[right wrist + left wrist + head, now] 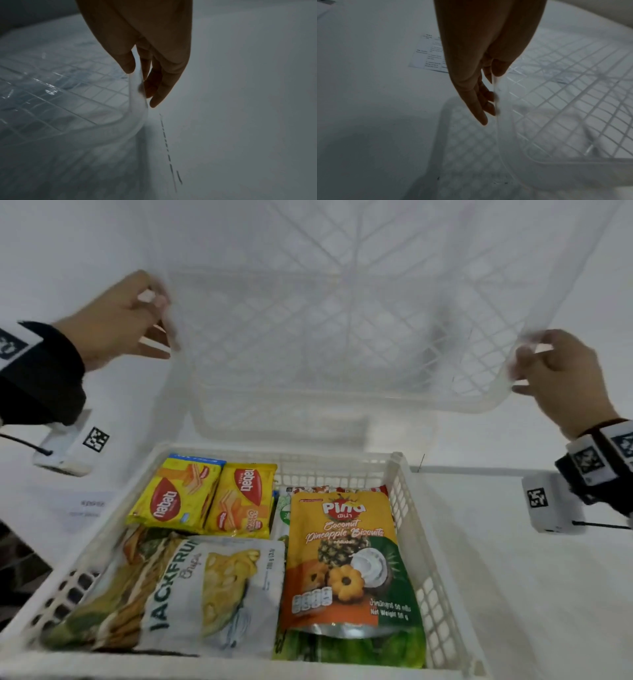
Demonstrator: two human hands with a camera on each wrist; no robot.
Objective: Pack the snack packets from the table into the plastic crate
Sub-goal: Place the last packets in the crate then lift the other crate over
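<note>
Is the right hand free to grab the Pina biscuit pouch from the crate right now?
Probably not at once. The right hand grips one edge of the clear lid, as the left hand does the other. The pouch lies uncovered on top in the crate.

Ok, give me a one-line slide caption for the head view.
Both hands, left hand and right hand, hold a clear lattice lid above the white crate packed with snack packets.
</note>
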